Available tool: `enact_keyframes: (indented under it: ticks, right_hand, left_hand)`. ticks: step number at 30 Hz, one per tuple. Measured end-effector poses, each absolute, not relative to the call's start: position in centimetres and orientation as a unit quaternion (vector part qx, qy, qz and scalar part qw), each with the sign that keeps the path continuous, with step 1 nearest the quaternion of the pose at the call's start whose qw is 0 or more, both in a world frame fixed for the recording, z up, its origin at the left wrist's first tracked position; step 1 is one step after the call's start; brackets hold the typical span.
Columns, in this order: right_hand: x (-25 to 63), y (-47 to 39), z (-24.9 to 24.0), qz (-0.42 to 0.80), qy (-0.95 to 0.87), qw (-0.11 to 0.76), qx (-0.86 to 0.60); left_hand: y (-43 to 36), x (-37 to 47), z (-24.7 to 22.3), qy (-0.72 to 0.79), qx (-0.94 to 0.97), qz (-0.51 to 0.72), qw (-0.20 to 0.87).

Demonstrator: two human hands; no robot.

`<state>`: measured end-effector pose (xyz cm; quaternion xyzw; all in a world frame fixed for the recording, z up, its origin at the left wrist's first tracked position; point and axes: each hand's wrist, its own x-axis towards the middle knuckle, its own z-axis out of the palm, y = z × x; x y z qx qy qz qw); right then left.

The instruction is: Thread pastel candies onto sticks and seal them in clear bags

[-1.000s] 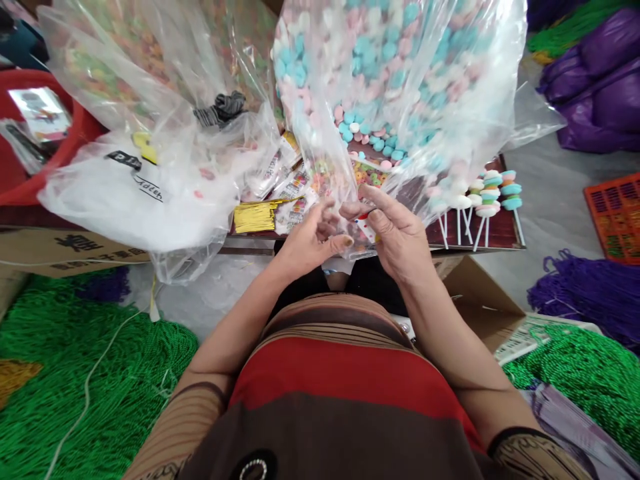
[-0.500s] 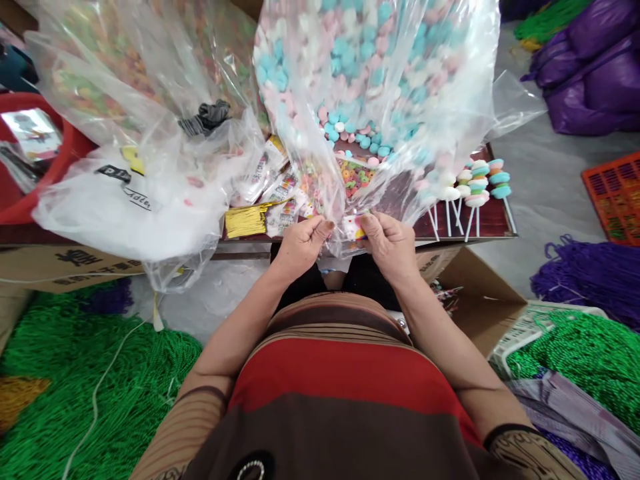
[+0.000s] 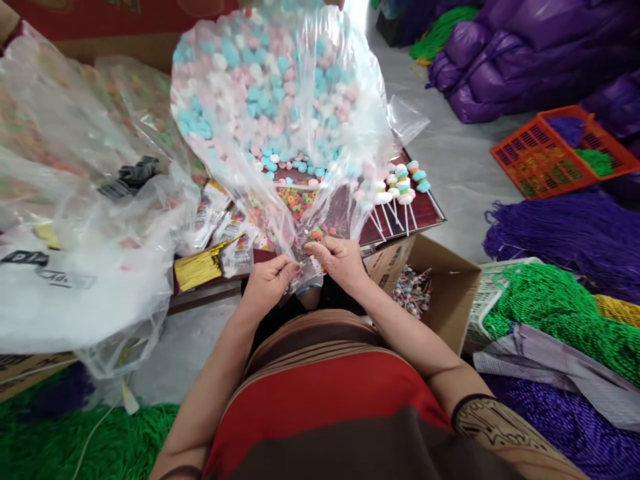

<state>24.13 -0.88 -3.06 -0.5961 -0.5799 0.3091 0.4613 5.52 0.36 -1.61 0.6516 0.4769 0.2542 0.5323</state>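
A big clear plastic bag (image 3: 280,100) of pink, blue and white candies stands on the dark red table (image 3: 431,212), its gathered lower edge reaching toward me. My left hand (image 3: 273,277) is closed at the table's front edge, pinching clear plastic. Opposite it, my right hand (image 3: 337,260) is also closed on clear plastic, thumb on top, with a few small red and green candies just above the thumb. Small ring candies (image 3: 296,201) lie between the sides of the plastic. To the right are candy skewers (image 3: 400,187) on white sticks. Left of my hands lie gold twist ties (image 3: 199,268) and printed packets (image 3: 234,240).
Another clear bag (image 3: 75,113) and a white plastic bag (image 3: 65,287) fill the left. An open cardboard box (image 3: 445,280) holding wrapped sticks stands low right, beside a white basket (image 3: 493,293) of green strands. An orange crate (image 3: 545,157) and purple bundles are farther right.
The view has swung right, shifting the table leftward and showing more of the crate and box. Both hands remain closed; the right has moved slightly higher than the left, and small candies now show above it.
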Motion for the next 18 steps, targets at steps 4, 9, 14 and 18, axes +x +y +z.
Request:
enact_keyframes:
  ticks: [4, 9, 14, 18]
  right_hand:
    - [24.5, -0.8, -3.4, 0.293, -0.562, 0.487, -0.601]
    - [25.6, -0.8, -2.5, 0.292, -0.543, 0.479, -0.625]
    - [33.3, 0.2, -1.2, 0.203, -0.522, 0.484, -0.673]
    - [42.8, 1.8, -1.2, 0.015, -0.462, 0.368, -0.807]
  left_hand:
    - [0.2, 6.6, -1.7, 0.48, 0.666, 0.266, 0.505]
    - [0.4, 7.7, -1.9, 0.452, 0.642, 0.304, 0.539]
    - [1.2, 6.4, -3.0, 0.474, 0.576, 0.364, 0.558]
    - [1.5, 5.5, -3.6, 0.476, 0.532, 0.41, 0.568]
